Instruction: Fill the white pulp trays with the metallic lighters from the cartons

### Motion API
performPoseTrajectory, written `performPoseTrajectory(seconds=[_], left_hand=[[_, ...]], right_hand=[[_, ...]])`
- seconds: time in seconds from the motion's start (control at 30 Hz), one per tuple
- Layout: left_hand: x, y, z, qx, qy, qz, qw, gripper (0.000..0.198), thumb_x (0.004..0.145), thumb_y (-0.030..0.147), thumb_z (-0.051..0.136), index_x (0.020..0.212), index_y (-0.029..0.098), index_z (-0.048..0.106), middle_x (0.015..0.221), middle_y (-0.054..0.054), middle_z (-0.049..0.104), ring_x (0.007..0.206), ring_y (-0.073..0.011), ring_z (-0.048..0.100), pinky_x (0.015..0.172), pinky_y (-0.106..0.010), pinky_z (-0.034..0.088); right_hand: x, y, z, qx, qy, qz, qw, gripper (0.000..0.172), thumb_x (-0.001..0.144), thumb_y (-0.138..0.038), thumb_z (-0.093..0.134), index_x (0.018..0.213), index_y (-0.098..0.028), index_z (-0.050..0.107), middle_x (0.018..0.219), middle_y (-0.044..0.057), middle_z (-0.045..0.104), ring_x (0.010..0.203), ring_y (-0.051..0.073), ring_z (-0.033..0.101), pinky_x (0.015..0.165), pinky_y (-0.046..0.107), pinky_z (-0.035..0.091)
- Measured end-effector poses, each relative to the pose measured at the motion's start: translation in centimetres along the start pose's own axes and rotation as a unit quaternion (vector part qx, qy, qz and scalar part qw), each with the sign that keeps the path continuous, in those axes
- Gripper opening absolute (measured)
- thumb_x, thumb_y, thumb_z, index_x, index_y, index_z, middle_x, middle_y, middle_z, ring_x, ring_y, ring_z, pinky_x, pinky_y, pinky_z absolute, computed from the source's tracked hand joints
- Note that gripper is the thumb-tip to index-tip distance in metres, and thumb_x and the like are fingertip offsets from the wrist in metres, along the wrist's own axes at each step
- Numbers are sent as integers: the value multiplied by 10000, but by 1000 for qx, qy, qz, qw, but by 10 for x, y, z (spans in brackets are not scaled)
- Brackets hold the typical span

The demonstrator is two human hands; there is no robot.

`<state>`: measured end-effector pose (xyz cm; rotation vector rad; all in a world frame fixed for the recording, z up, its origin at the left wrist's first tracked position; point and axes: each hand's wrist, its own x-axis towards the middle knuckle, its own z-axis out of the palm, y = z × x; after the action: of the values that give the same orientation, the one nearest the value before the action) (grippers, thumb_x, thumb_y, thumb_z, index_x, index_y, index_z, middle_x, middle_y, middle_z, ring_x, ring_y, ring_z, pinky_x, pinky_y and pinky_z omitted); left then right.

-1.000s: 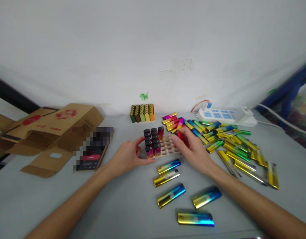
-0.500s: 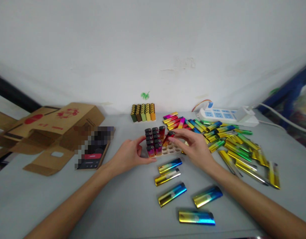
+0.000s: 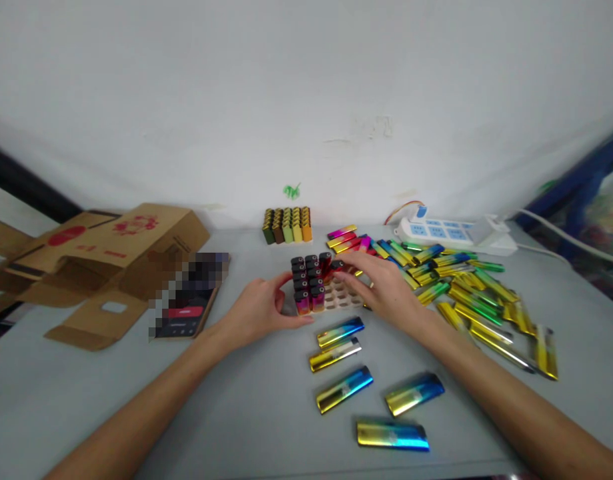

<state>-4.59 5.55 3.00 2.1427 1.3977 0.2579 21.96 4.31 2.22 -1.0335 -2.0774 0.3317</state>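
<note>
A pale tray with holes (image 3: 344, 300) lies mid-table, its left part filled with upright red-purple lighters (image 3: 317, 300) with black tops. My left hand (image 3: 256, 307) grips the tray's left side between thumb and fingers. Over the tray, my right hand (image 3: 389, 290) pinches a black-topped red lighter (image 3: 338, 266), low beside the third column. Its lower end is hard to make out behind the fingers. Several shiny yellow-blue lighters (image 3: 344, 389) lie flat in front of the tray, along with a yellow-silver one (image 3: 335, 354).
A loose pile of metallic lighters (image 3: 481, 293) spreads to the right, below a white power strip (image 3: 436, 231). Another block of upright lighters (image 3: 287, 227) stands by the wall. On the left are an open cardboard box (image 3: 131, 240) and a partly pixelated phone (image 3: 184, 317).
My right hand has brought the red lighter slightly left and down, closer to the third column; it now stands less tilted. My left hand keeps its place on the tray.
</note>
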Motion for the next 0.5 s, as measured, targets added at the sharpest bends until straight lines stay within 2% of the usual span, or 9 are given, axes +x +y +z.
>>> performPoseTrajectory(seconds=[0.07,0.13,0.3,0.4,0.5], left_hand=[[0,1,0,2,-3,1,1000,744,722,697,818,1215,159,676,520,86,568,503,-166,520,529,-265,267],[0,2,0,3,-6,2,1000,737,723,697,818,1210,162,679,526,83,573,508,-168,521,530,-267,268],[1,1,2,3,0,-2,1000,741,704,711,823,1193,171,693,527,85,562,502,-169,521,529,-270,272],[1,-1,2,2,-3,0,1000,731,713,715,815,1190,174,692,534,84,561,509,-171,529,525,-268,271],[1,-1,0,2,-12,-5,1000,736,715,709,818,1196,169,682,528,86,559,507,-171,526,521,-267,273]], right_hand=[[2,1,-3,-10,-34,-26,999,260,1086,-290,586,1295,-189,704,1238,130,790,1099,266,755,963,441,611],[2,0,-3,-8,-42,-25,999,246,1086,-285,579,1280,-191,696,1227,128,788,1091,262,754,953,430,610],[-2,-4,8,20,7,76,997,208,1024,-267,670,1229,-230,660,1060,80,806,944,230,765,834,377,617],[-3,-3,10,-26,-8,38,999,59,1025,-248,676,1067,-206,682,1035,96,781,940,232,739,825,372,592],[-2,4,-1,-76,-28,-4,997,123,1062,-300,634,1049,-201,706,1083,108,769,985,245,722,875,391,571]])
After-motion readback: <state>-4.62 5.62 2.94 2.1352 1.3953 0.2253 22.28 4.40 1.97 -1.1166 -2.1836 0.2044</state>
